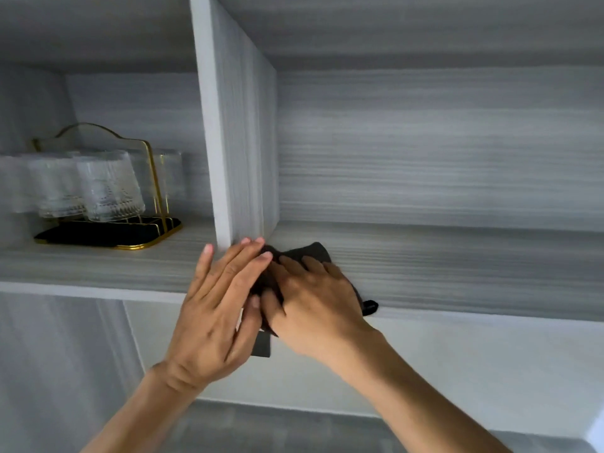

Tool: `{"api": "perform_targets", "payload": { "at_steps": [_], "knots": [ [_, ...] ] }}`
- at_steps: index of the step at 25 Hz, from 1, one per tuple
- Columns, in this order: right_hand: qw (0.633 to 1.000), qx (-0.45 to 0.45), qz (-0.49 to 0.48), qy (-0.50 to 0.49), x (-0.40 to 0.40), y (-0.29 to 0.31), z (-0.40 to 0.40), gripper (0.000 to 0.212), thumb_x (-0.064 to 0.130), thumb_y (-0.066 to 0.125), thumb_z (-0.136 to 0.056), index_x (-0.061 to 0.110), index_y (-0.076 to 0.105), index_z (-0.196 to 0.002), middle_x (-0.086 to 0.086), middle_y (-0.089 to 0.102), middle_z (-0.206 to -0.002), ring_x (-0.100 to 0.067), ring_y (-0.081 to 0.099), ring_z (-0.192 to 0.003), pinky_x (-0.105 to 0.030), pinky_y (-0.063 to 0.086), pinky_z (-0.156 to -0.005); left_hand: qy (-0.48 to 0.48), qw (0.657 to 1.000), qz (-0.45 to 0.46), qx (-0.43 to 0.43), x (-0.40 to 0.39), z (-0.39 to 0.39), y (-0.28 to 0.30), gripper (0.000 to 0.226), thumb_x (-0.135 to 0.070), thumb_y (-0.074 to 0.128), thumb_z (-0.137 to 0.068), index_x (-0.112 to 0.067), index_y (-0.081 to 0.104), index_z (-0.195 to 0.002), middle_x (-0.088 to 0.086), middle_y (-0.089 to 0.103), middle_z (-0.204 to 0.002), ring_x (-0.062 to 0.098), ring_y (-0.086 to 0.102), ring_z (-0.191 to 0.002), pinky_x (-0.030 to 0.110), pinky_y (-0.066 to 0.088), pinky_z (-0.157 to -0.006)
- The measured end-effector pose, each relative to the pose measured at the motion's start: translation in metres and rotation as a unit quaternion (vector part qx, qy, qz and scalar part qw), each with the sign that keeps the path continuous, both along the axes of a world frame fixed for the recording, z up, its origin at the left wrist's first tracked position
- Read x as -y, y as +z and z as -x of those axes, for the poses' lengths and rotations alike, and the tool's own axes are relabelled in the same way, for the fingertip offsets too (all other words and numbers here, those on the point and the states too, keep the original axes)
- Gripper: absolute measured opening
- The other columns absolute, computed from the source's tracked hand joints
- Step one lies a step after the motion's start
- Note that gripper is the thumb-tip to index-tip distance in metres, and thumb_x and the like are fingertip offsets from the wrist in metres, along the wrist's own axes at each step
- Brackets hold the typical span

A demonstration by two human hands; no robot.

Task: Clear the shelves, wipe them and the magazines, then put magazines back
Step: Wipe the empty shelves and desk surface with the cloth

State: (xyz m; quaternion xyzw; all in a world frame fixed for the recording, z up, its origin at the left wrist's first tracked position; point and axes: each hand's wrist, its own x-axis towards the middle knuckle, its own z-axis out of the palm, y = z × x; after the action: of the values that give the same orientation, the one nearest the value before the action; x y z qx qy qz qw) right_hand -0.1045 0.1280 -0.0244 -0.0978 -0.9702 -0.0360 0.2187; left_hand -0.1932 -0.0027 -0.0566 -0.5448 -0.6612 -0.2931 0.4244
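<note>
Shelf (pixel 457 266) on the right side is bare, so the clearing part looks done here, and you're into the wiping. Your right hand (pixel 313 302) presses a dark cloth (pixel 313 251) flat on the board, fingers spread over it with the thumb tucked along its near edge; whether they curl enough to count as a grasp, you can't really tell from this angle. Your left hand (pixel 219 308) comes in just beside it, fingers straight and relaxed, tips touching the cloth's left edge and the foot of the upright divider (pixel 228 142), right in the corner. A small loop of the cloth hangs over the shelf's front edge, just past your right wrist. No magazines in sight anywhere, so those are presumably set down out of view. Well off to the left of your left hand, beyond the divider, a rack of glasses (pixel 98 188) sits on its tray. My read: wiping the magazines and returning them is all ahead.
</note>
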Motion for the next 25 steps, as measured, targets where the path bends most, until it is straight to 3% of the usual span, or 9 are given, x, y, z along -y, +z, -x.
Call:
{"api": "perform_targets", "payload": {
  "at_steps": [3,5,8,10,14,18,22,25],
  "knots": [
    [0.998,-0.036,0.015,-0.050,-0.054,-0.001,-0.053,0.069,0.052,0.011,-0.084,0.029,0.059,-0.128,0.008,0.063,-0.128,-0.023,0.056,-0.118,-0.039,0.042,-0.099,0.036,0.998,0.044,-0.017,-0.021,-0.015,-0.006,0.043,-0.020,0.044,-0.093,-0.006,0.056,-0.132,0.012,0.051,-0.145,0.028,0.044,-0.138,0.051,0.027,-0.118],
    [0.991,-0.037,0.020,-0.130,-0.099,0.002,-0.101,0.056,0.049,0.017,-0.088,0.032,0.059,-0.121,0.009,0.065,-0.123,-0.021,0.057,-0.116,-0.035,0.042,-0.092,0.079,0.991,0.103,-0.015,-0.041,-0.031,-0.011,0.045,-0.032,0.040,-0.097,-0.008,0.062,-0.128,0.011,0.056,-0.140,0.031,0.050,-0.132,0.050,0.032,-0.115],
    [0.952,-0.052,0.110,-0.280,-0.158,0.011,-0.168,0.032,0.040,0.035,-0.098,0.033,0.060,-0.116,0.001,0.065,-0.127,-0.026,0.056,-0.117,-0.035,0.038,-0.085,0.085,0.986,0.138,0.022,-0.060,-0.052,-0.011,0.046,-0.041,0.038,-0.098,-0.011,0.064,-0.122,0.007,0.064,-0.126,0.029,0.059,-0.118,0.046,0.041,-0.105],
    [0.933,-0.060,0.111,-0.336,-0.169,0.009,-0.180,0.036,0.044,0.030,-0.093,0.034,0.059,-0.111,-0.001,0.065,-0.126,-0.027,0.055,-0.118,-0.036,0.039,-0.087,0.074,0.987,0.135,0.035,-0.066,-0.064,-0.007,0.044,-0.040,0.039,-0.097,-0.011,0.065,-0.118,0.006,0.067,-0.119,0.029,0.061,-0.111,0.044,0.046,-0.096],
    [0.962,-0.070,0.058,-0.259,-0.129,0.000,-0.129,0.042,0.043,0.033,-0.090,0.028,0.061,-0.118,0.002,0.065,-0.129,-0.025,0.054,-0.122,-0.036,0.039,-0.099,0.063,0.987,0.142,0.045,-0.081,-0.078,0.000,0.039,-0.027,0.038,-0.093,-0.009,0.067,-0.113,0.008,0.069,-0.113,0.031,0.065,-0.103,0.045,0.051,-0.087],
    [0.978,-0.047,0.086,-0.183,-0.127,0.001,-0.126,0.051,0.046,0.028,-0.089,0.032,0.057,-0.127,0.011,0.056,-0.141,-0.017,0.046,-0.132,-0.036,0.033,-0.107,0.101,0.978,0.177,0.044,-0.098,-0.087,0.006,0.035,-0.025,0.041,-0.092,-0.008,0.068,-0.106,0.011,0.070,-0.101,0.033,0.067,-0.092,0.046,0.053,-0.079],
    [0.973,-0.015,0.120,-0.195,-0.182,0.006,-0.177,0.047,0.049,0.024,-0.087,0.033,0.058,-0.116,0.009,0.058,-0.136,-0.018,0.048,-0.128,-0.033,0.033,-0.092,0.097,0.965,0.233,0.069,-0.131,-0.116,0.013,0.040,-0.032,0.037,-0.093,-0.012,0.069,-0.106,0.007,0.070,-0.099,0.031,0.067,-0.091,0.044,0.055,-0.078],
    [0.964,0.005,0.126,-0.235,-0.237,0.014,-0.227,0.037,0.040,0.030,-0.099,0.033,0.056,-0.125,0.008,0.054,-0.142,-0.019,0.047,-0.130,-0.032,0.034,-0.091,0.068,0.958,0.263,0.089,-0.174,-0.148,0.020,0.053,-0.042,0.025,-0.093,-0.016,0.065,-0.115,0.003,0.067,-0.109,0.029,0.064,-0.100,0.046,0.052,-0.084]
  ]
}}
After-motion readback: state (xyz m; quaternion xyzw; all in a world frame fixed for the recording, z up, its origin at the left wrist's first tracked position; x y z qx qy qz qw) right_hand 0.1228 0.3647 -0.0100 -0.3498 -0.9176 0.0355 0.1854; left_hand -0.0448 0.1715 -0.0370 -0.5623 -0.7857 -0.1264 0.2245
